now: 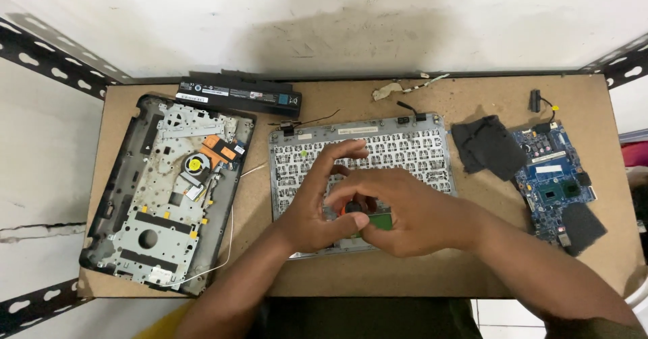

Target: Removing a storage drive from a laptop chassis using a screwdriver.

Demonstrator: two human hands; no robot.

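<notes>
On the middle of the brown worktable (351, 281) lies a grey laptop keyboard panel (405, 147), underside up, its grid of small metal key backs showing. Both hands meet over its near half. The left hand (317, 197) is partly open, its index finger stretched across the panel and its thumb curled toward the right hand. The right hand (398, 211) is closed in a loose grip around a small tool with an orange handle (352, 208), only a bit of which shows between the fingers; what its tip touches is hidden. Just beside that tool, under the right thumb, sits a small green circuit board (381, 221) on the panel's near edge.

Left of the keyboard panel lies the laptop's bottom case (145, 231), open side up, with a round fan (196, 164) and an orange-brown patch near its far end. Beyond the case, against the white wall, rests a long black battery (239, 96). Right of the keyboard panel lies a dark grey pad (489, 147), and past that a blue motherboard (553, 180)
</notes>
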